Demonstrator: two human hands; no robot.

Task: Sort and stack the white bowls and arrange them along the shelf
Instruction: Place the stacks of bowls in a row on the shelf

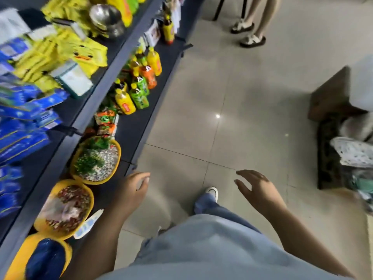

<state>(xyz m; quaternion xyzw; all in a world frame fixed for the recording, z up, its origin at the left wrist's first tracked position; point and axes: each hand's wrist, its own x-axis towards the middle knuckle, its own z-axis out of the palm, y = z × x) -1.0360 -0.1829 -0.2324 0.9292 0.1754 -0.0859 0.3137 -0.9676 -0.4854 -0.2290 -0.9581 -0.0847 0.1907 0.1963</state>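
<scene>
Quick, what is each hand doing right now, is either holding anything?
Left hand: open, fingers relaxed, holding nothing, beside the dark grey lower shelf.
Right hand: open, fingers spread, holding nothing, above the pale tiled floor.

There were three baskets, one steel bowl, two sandals and two hands — left hand, right hand — plus bottles too crowded to count.
</scene>
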